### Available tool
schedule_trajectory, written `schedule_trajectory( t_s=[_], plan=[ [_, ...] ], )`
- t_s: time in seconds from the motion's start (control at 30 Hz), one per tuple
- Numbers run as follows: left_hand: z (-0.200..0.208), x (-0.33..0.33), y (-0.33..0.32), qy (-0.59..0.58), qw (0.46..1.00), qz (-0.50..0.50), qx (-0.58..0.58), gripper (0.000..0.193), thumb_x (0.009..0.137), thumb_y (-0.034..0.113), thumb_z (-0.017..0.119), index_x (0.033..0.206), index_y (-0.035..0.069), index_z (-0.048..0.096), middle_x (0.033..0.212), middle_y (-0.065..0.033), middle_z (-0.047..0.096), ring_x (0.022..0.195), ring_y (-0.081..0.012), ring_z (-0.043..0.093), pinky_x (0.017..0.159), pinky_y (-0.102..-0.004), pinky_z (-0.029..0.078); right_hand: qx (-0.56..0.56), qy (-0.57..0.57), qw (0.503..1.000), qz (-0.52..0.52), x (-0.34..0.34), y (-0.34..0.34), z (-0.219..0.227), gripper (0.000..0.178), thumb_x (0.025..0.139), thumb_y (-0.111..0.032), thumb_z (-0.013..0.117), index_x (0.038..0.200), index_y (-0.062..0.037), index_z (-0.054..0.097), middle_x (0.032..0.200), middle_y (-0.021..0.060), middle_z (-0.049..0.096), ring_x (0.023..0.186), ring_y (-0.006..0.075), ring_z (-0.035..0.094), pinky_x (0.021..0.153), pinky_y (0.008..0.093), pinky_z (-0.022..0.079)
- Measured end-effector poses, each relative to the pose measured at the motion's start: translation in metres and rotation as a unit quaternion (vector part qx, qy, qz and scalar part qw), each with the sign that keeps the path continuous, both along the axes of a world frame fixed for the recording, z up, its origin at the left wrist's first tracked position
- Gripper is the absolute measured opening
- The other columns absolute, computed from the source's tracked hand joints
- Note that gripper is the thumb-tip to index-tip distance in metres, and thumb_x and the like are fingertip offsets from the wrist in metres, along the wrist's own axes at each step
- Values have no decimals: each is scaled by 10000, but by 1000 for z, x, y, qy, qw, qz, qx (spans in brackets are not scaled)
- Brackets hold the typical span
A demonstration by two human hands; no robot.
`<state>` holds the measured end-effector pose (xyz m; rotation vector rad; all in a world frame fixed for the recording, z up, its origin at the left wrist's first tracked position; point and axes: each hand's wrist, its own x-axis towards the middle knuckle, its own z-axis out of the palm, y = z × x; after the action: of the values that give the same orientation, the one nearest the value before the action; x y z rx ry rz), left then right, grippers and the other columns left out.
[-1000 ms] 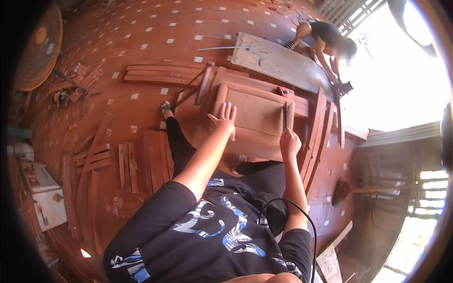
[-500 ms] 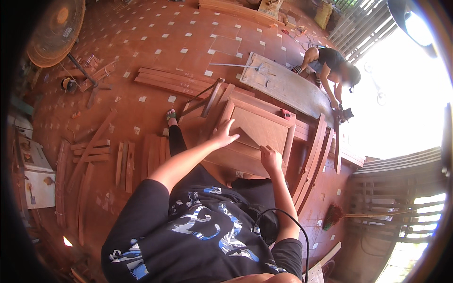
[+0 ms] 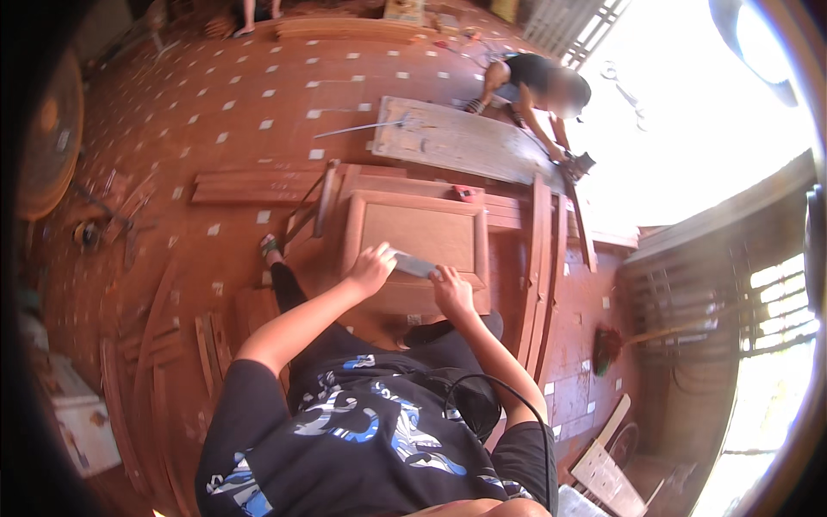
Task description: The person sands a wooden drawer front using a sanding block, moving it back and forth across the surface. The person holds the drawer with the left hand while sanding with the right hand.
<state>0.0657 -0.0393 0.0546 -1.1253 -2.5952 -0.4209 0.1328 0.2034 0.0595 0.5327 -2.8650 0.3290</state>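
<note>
A thin folded sheet (image 3: 414, 264), grey on the side that shows and like sandpaper, spans the gap between my hands. My left hand (image 3: 371, 267) is closed on its left end, fingers bent over the edge. At its right end my right hand (image 3: 452, 291) pinches it between thumb and fingers. Both hands are over the near part of a framed wooden panel (image 3: 422, 231), which lies flat in front of me. A red tape measure (image 3: 464, 193) rests on the panel's far rail.
Past the panel is a long weathered board (image 3: 465, 140), where a co-worker (image 3: 534, 86) bends over a power tool (image 3: 575, 164). Long timbers (image 3: 536, 267) lie to the right, more planks (image 3: 250, 187) to the left. A broom (image 3: 608, 347) is at the right, a fan (image 3: 50, 138) far left.
My left hand, spread open before, has closed on the sheet's left end. The sheet looked brown and pointed; now a narrow grey strip shows. My view has shifted, and the co-worker remains bent over.
</note>
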Motion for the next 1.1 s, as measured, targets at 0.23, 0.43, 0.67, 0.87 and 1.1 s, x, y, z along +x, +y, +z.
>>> schedule_trajectory(
  t_s=[0.23,0.43,0.67,0.87,1.1],
  plan=[
    [-25,-5,18,81,995,-16,-59,70,810,111,580,838,53,608,955,-115,661,948,-218,659,665,-291,588,35,2,999,-33,-18,-4,-18,431,790,-59,553,1213,12,600,1297,163,577,1222,305,530,948,417,491],
    [-23,-38,32,38,999,4,-8,55,799,70,575,841,34,583,998,-175,681,963,-276,672,706,-358,586,40,-28,998,-45,-70,-13,-12,410,797,-75,549,1194,17,599,1265,151,594,1237,307,511,978,424,460],
    [-17,6,1,-19,990,-65,-123,203,764,64,604,955,-6,612,1116,-250,655,1054,-323,657,798,-352,575,154,-107,982,12,-25,-36,-16,425,889,-170,498,1233,73,553,1325,224,550,1226,319,545,999,384,457],
    [-36,-4,9,40,993,-8,-107,255,757,73,620,1001,-2,626,1155,-208,658,1097,-291,646,836,-350,569,154,-11,988,4,-39,-33,-34,477,872,-186,513,1274,71,525,1383,235,510,1276,343,511,1053,401,423],
    [-20,-38,41,51,994,56,-76,65,785,122,563,799,58,569,910,-151,667,873,-268,661,566,-348,569,47,-19,999,4,-90,-19,-23,488,808,-70,545,1280,51,519,1382,216,507,1298,345,476,1078,422,397]
  ],
)
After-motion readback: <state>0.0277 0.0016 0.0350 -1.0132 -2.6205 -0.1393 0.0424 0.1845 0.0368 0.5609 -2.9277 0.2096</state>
